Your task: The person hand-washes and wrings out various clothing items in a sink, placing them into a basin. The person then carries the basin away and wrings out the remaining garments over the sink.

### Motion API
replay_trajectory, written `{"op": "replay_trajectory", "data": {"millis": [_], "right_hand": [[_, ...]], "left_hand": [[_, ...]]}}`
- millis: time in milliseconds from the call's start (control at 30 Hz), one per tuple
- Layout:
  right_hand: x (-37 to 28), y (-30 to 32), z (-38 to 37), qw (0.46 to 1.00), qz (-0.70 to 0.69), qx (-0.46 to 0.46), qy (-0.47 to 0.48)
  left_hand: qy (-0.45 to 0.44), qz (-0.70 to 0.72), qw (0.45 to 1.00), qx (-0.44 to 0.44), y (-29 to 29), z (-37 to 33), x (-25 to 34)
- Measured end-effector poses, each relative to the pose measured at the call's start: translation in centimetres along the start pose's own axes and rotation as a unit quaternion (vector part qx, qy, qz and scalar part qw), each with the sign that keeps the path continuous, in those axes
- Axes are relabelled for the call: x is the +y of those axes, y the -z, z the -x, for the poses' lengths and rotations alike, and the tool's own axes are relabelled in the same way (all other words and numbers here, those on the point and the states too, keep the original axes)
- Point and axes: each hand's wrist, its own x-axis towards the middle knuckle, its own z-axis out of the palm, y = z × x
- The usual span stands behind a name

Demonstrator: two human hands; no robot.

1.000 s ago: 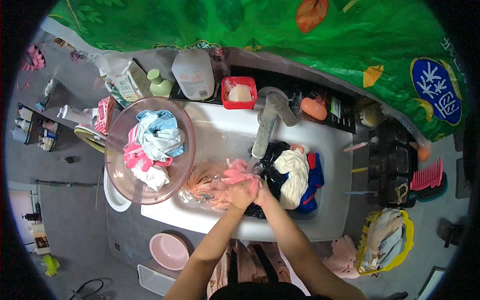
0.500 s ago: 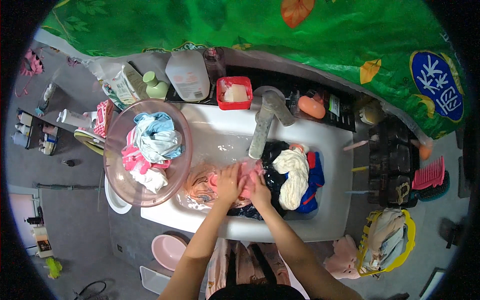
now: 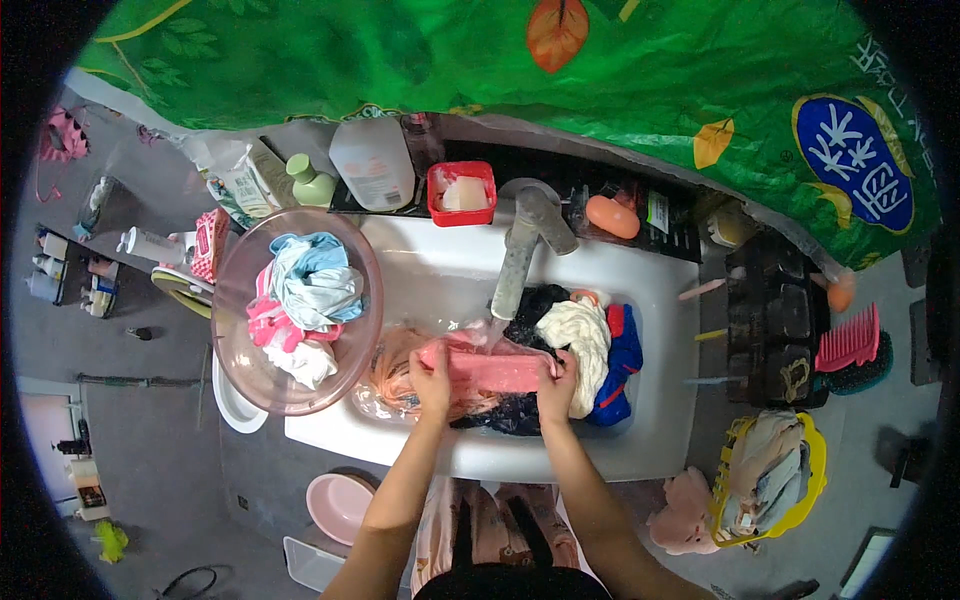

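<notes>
Stretched between my two hands is a wet pink cloth garment [image 3: 490, 368], spread just below the faucet [image 3: 517, 262]. My left hand [image 3: 431, 378] grips its left end and my right hand [image 3: 557, 385] its right end. Water appears to run from the spout onto the cloth. Beneath it in the white sink [image 3: 345, 435], peach-coloured clothing [image 3: 392, 368] lies in water on the left. Black clothing [image 3: 520, 410] is under and beside the pink cloth. To the right of my right hand sit a white knitted garment [image 3: 582, 340] and a blue one with red trim [image 3: 624, 365].
A translucent pink basin [image 3: 225, 340] with light blue, pink and white clothes rests over the sink's left end. Along the back stand a red soap box [image 3: 461, 194], a jug [image 3: 374, 165] and orange soap [image 3: 612, 216]. A yellow basket [image 3: 818, 480] of clothes is at lower right.
My hands have moved apart from pressing on the bunched pink cloth in the water. It is now pulled out flat between them.
</notes>
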Motion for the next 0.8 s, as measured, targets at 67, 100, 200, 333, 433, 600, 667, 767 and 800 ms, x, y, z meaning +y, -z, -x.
{"op": "replay_trajectory", "data": {"millis": [67, 100, 200, 333, 433, 600, 667, 767, 800], "right_hand": [[-1.2, -0.8, 0.8, 0.999, -0.022, -0.017, -0.017], [-1.9, -1.1, 0.9, 0.998, 0.035, -0.039, 0.037], [-6.6, -3.5, 2.2, 0.987, 0.052, -0.136, 0.065], [-4.4, -4.2, 0.9, 0.877, 0.295, -0.267, 0.269], [-1.0, -5.1, 1.0, 0.878, 0.352, -0.273, 0.176], [6.8, -3.2, -0.3, 0.824, 0.382, -0.298, 0.295], [5.9, -3.4, -1.2, 0.82, 0.416, -0.393, 0.018], [2.8, -3.9, 0.7, 0.965, 0.161, -0.195, -0.065], [2.7, -3.6, 0.7, 0.976, 0.083, -0.131, -0.15]], "left_hand": [[0.002, 0.028, 0.996, 0.082, 1.0, 0.1, 0.7], [0.028, 0.085, 0.995, 0.033, 1.3, 0.2, 1.4], [-0.124, 0.015, 0.983, -0.131, 0.6, 0.9, 1.7], [-0.137, -0.198, 0.934, -0.264, -1.7, 1.0, 0.7], [-0.307, -0.413, 0.835, -0.195, -1.9, -2.1, -4.7], [-0.11, -0.347, 0.864, -0.348, -4.7, -4.4, -3.4], [-0.076, -0.494, 0.716, -0.487, -5.2, -5.3, -1.8], [-0.144, -0.444, 0.867, -0.173, -2.8, -2.4, -3.7], [-0.148, -0.442, 0.867, -0.175, -2.9, -1.7, -3.4]]}}
